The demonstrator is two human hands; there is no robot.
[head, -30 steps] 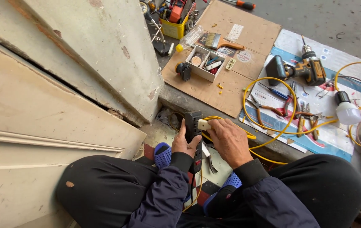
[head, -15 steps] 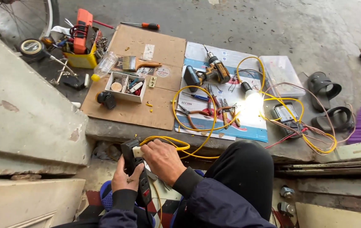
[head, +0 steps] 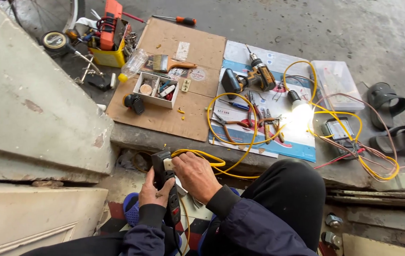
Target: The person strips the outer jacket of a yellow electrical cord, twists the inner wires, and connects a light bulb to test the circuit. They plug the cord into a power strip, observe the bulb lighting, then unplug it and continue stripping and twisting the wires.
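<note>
Left hand (head: 154, 193) gripping black power strip (head: 167, 189), right hand (head: 195, 175) on yellow cable (head: 240, 142)

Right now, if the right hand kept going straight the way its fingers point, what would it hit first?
The right hand points left, fingers on the white plug at the black power strip held by the left hand. It would press into that plug first; depth beyond is unclear.

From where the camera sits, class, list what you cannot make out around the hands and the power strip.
Head view only:
- Black power strip: its lower end is hidden by the left hand and sleeve.
- White plug: mostly covered by the right hand, so its seating cannot be told.
- Yellow cable: its end vanishes under the right hand.
- Lit bulb: glare washes out nearby tools.
</note>
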